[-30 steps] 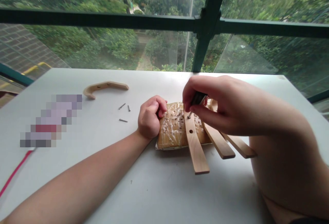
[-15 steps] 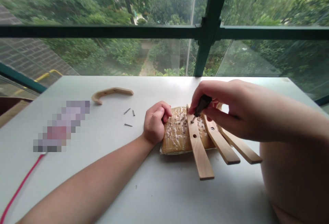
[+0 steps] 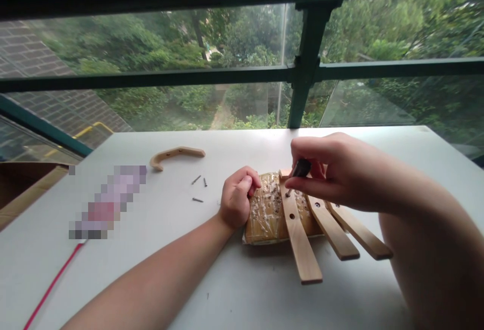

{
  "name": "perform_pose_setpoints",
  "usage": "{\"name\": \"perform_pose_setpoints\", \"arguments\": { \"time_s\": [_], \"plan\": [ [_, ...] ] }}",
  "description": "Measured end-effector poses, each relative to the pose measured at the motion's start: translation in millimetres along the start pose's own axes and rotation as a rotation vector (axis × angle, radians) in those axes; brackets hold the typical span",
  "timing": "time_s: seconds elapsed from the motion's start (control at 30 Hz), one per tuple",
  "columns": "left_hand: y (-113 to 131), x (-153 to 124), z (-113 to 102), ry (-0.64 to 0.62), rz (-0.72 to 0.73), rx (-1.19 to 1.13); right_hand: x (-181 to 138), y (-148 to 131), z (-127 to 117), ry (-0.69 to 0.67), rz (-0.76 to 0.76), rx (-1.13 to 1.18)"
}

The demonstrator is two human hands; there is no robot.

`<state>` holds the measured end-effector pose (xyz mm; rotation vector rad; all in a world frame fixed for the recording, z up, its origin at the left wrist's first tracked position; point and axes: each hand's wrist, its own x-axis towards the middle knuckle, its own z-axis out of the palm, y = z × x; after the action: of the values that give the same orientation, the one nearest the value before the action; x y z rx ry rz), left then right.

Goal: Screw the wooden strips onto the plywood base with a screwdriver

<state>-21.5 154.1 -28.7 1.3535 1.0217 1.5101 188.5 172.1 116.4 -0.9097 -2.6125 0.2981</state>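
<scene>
My right hand [image 3: 321, 168] is closed around the black handle of a screwdriver [image 3: 301, 168], tilted over a wooden hook [image 3: 302, 249]. Its tip meets a screw [image 3: 288, 194] in the hook's upper hole; the lower hole shows dark. Beneath lies a tan block [image 3: 266, 219] in clear plastic wrap, its face pitted with several small holes. My left hand [image 3: 236, 196] is curled against the block's left edge, its fingertips partly hidden. Two more wooden hooks, a middle one [image 3: 336, 231] and a right one [image 3: 363, 234], lie across the block, with screw heads in them.
A loose curved wooden hook [image 3: 177, 153] and three screws [image 3: 197, 199] lie on the white table [image 3: 170, 234], left of the block. A blurred-out object [image 3: 109, 201] with a red cord [image 3: 53, 287] is farther left. A cardboard box [image 3: 34, 196] stands beyond the table's left edge.
The view has tilted up and shifted, so everything sits lower and slightly right. My right hand has turned a little on the screwdriver. My left hand stays at the block's edge.
</scene>
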Motion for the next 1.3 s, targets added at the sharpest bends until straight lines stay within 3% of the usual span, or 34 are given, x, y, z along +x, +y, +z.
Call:
{"name": "perform_pose_setpoints", "arguments": {
  "time_s": [0.63, 0.77, 1.0, 1.13, 1.3],
  "plan": [
    [1, 1, -1, -0.014, -0.007, 0.087, 0, -2, -2, 0.023, 0.046, -0.013],
    [5, 3, -2, -0.115, 0.055, 0.189, 3, 0, 2, 0.016, -0.016, 0.020],
    [18, 12, -3, -0.358, 0.356, 0.486, 0, -3, -1, -0.101, -0.106, 0.174],
    [24, 14, -4, -0.479, 0.383, 0.660, -4, -5, -5, -0.168, -0.115, 0.225],
    [24, 13, -4, -0.466, 0.368, 0.712, -6, -4, -6, -0.168, -0.065, 0.192]
  ]
}}
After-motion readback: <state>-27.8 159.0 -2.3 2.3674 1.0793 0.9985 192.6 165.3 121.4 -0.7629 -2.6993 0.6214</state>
